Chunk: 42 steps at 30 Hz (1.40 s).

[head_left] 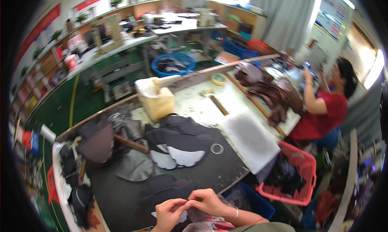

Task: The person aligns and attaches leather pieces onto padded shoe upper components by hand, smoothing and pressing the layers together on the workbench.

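Note:
My left hand (169, 214) and my right hand (210, 203) meet low in the middle of the view, close to my body. The fingertips of both are pinched together and touch each other. Whatever lies between them is too small and blurred to name. Just beyond the hands, dark cut pieces (167, 186) of fabric or leather lie on the black table mat (214, 177). Farther off rests a larger pile of black pieces (182, 131) with pale grey patches. A thin ring (216, 149), like a tape core, lies to its right.
A wooden stick (131, 144) and grey pieces (135, 166) lie left. Beyond stand a cut yellowish plastic container (159, 104) and a white board (250, 141). A pink basket (309, 163) of dark scraps stands right. A person in red (329, 111) works beside brown pieces (279, 96).

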Tool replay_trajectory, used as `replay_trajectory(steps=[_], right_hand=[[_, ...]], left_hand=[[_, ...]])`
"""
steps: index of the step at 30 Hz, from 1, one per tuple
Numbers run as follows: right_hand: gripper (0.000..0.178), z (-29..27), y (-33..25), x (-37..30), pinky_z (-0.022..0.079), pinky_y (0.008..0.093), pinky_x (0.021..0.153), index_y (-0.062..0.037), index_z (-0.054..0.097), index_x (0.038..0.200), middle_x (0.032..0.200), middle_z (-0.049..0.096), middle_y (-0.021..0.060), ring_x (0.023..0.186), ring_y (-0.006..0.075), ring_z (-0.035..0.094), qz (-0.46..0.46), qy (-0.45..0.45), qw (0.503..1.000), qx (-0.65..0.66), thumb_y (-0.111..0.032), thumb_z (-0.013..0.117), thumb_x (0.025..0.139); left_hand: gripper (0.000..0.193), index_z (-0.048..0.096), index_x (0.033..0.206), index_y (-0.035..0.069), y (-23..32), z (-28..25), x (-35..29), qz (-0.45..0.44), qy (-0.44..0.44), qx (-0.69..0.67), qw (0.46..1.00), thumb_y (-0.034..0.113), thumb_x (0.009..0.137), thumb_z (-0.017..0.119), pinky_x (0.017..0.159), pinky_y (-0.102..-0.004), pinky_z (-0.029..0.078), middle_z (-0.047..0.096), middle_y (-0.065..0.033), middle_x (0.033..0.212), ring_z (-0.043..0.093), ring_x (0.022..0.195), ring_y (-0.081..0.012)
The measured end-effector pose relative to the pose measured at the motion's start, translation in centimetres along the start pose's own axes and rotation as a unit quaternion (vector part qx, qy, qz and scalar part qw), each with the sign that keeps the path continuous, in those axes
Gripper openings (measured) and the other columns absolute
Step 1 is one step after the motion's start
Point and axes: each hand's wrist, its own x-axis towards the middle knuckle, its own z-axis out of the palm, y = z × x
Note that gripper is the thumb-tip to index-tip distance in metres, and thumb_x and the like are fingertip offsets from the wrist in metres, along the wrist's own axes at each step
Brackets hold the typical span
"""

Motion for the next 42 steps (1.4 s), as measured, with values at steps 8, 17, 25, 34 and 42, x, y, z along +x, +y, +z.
replay_trajectory(steps=[8, 17, 25, 34, 42], right_hand=[[0.017, 0.3, -0.5, 0.1, 0.045, 0.0223, 0.054, 0.0003, 0.066, 0.078, 0.066, 0.063, 0.0041, 0.059, 0.0065, 0.055, -0.008, 0.05, 0.998, 0.025, -0.012, 0.076, 0.075], [0.019, 1.1, -1.5, 0.0, 0.04, 0.0295, 0.047, -0.0012, 0.061, 0.074, 0.064, 0.055, 0.0074, 0.051, 0.0189, 0.052, -0.158, 0.12, 0.977, -0.079, -0.011, 0.076, 0.072], [0.019, -0.4, -4.0, -0.8, 0.039, 0.0254, 0.04, -0.0031, 0.057, 0.067, 0.058, 0.056, 0.0059, 0.045, 0.0152, 0.051, -0.254, 0.102, 0.951, -0.143, -0.002, 0.076, 0.07], [0.009, 0.6, -3.2, -1.6, 0.047, 0.0224, 0.049, 0.003, 0.059, 0.085, 0.078, 0.06, 0.0084, 0.058, 0.0116, 0.06, -0.037, 0.103, 0.993, 0.05, 0.0, 0.066, 0.081], [0.009, -0.5, -3.8, -2.4, 0.046, 0.0272, 0.05, 0.0014, 0.06, 0.078, 0.072, 0.058, 0.0086, 0.057, 0.0164, 0.057, -0.208, 0.103, 0.97, -0.076, 0.005, 0.064, 0.07]], left_hand=[[0.015, 0.069, 0.09, -0.003, 1.0, -1.0, 1.0, 0.118, -0.034, 0.049, 0.991, 0.002, 0.077, 0.073, 0.061, -0.0211, 0.053, 0.069, -0.0089, 0.084, 0.065, 0.073, -0.0097], [0.013, 0.066, 0.093, -0.006, 0.5, -0.7, 0.8, 0.044, -0.032, -0.033, 0.998, -0.002, 0.081, 0.066, 0.065, -0.0199, 0.053, 0.069, -0.0108, 0.088, 0.065, 0.077, -0.0099], [0.009, 0.057, 0.099, 0.004, 0.4, 0.5, 3.6, -0.163, 0.033, -0.382, 0.909, 0.008, 0.093, 0.052, 0.066, -0.0214, 0.048, 0.059, 0.0005, 0.085, 0.056, 0.073, -0.005], [0.008, 0.06, 0.094, -0.005, 2.2, 1.1, 0.7, 0.144, -0.006, 0.028, 0.989, -0.005, 0.087, 0.055, 0.082, -0.0277, 0.049, 0.063, -0.013, 0.099, 0.061, 0.089, -0.0156], [0.01, 0.054, 0.099, 0.001, 0.4, 1.7, -0.1, -0.139, -0.032, -0.39, 0.909, 0.006, 0.092, 0.049, 0.079, -0.0288, 0.049, 0.062, -0.0089, 0.096, 0.06, 0.085, -0.0142]])
